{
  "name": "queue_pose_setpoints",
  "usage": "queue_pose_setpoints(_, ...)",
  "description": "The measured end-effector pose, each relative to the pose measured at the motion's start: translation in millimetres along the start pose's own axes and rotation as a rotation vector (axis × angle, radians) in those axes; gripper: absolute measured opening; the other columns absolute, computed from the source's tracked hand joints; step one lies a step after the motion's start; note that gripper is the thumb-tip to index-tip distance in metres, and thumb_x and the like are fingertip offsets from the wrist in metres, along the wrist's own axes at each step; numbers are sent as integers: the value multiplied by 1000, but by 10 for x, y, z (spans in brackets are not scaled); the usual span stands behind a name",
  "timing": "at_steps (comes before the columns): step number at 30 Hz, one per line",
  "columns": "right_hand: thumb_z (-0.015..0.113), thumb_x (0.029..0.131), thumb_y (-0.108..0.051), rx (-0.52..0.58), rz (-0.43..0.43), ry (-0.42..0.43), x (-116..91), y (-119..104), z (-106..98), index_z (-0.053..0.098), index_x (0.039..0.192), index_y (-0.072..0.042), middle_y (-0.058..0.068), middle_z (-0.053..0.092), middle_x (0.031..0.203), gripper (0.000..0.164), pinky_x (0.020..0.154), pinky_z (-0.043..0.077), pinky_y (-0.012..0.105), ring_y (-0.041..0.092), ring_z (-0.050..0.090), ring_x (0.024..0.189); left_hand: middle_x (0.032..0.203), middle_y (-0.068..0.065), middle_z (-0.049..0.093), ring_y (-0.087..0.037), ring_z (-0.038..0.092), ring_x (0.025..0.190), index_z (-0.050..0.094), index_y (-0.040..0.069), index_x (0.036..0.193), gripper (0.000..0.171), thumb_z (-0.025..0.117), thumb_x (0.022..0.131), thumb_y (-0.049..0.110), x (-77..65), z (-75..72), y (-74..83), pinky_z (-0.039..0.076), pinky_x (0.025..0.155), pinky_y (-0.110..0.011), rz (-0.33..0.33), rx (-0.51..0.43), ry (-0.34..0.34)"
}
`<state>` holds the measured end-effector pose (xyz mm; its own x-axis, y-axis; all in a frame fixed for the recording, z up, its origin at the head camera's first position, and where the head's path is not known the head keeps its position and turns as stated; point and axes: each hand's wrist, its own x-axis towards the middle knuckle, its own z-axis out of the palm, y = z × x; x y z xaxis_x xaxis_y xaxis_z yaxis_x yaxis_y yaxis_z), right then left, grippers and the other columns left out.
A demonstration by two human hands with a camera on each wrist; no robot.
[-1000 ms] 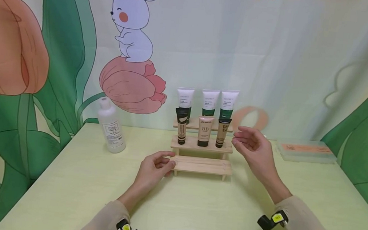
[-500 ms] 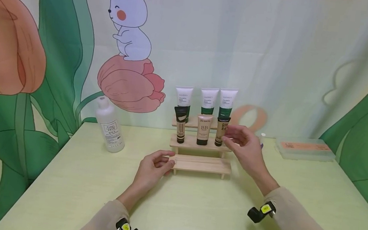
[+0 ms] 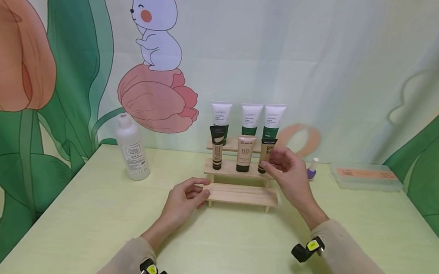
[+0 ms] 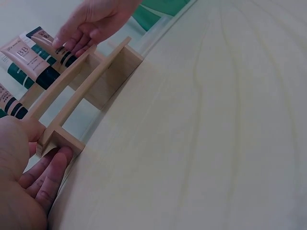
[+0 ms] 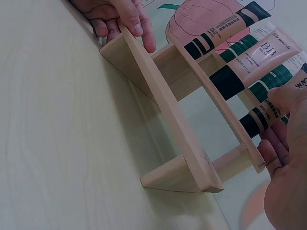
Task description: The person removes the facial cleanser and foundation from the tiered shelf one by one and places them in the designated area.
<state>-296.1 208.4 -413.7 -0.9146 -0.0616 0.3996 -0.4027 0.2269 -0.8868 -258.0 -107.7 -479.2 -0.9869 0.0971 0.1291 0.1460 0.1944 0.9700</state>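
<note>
A three-tier wooden display rack [image 3: 243, 195] stands on the table. My left hand [image 3: 182, 201] grips the left end of its lowest step, thumb on top and fingers below, as the left wrist view shows. On the middle step stand a black-and-gold cosmetic tube [image 3: 217, 150], a beige BB cream tube [image 3: 244, 153] and a gold tube with black ends [image 5: 265, 117]. My right hand [image 3: 292, 176] pinches this gold tube, thumb in front and fingers behind, partly covering it. Several white-and-green tubes [image 3: 274, 118] stand on the top step behind, their lower parts partly hidden.
A white labelled bottle [image 3: 133, 155] stands at the left of the table. Right of the rack are a small purple bottle with a white cap [image 3: 312, 169] and a flat clear plastic box [image 3: 366, 178]. A printed curtain [image 3: 326, 76] hangs behind the table.
My right hand has moved left from beside the rack onto the gold tube. The small purple bottle behind it has come into view. My left hand stays at the lowest step.
</note>
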Motion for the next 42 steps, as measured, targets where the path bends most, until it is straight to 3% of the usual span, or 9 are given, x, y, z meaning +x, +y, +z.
queue_pose_setpoints(14, 82, 103, -11, -22, 5, 69, -45, 8, 7, 66, 134, 3, 22, 75, 123, 37, 92, 57, 16, 12, 71, 106, 103, -9, 78, -19, 77, 86, 79, 15, 132, 27, 81, 105, 15, -5, -16, 5, 63, 74, -26, -6, 16, 1)
queue_pose_setpoints(19, 82, 103, -10, -27, -23, 108, -69, -46, -86, 65, 132, 5, 14, 75, 118, 37, 93, 56, 17, 10, 71, 105, 103, -9, 78, -21, 80, 88, 78, 15, 132, 26, 80, 106, 14, -4, -17, 8, 65, 76, -28, -2, 18, -3)
queue_pose_setpoints(26, 82, 102, -8, -30, -39, 195, -105, -76, -301, 65, 131, 6, -5, 72, 109, 36, 88, 56, 15, 10, 70, 101, 103, -9, 79, -21, 80, 89, 78, 15, 133, 27, 79, 106, 14, -7, -14, 14, 65, 77, -28, -5, 23, -6)
queue_pose_setpoints(34, 83, 101, -6, -18, -25, 278, -125, -48, -637, 71, 127, 0, -6, 72, 107, 30, 78, 58, 12, 10, 70, 97, 101, -9, 80, -22, 80, 87, 78, 15, 133, 27, 79, 106, 14, 8, -35, 9, 63, 75, -27, 9, 21, -6)
queue_pose_setpoints(42, 84, 101, -9, -102, 34, 374, -220, -32, -1141, 72, 131, -7, -9, 72, 112, 32, 85, 56, 9, 8, 68, 101, 101, -7, 80, -21, 79, 85, 78, 16, 132, 27, 79, 106, 13, 9, -12, -2, 62, 74, -25, -1, 31, -8)
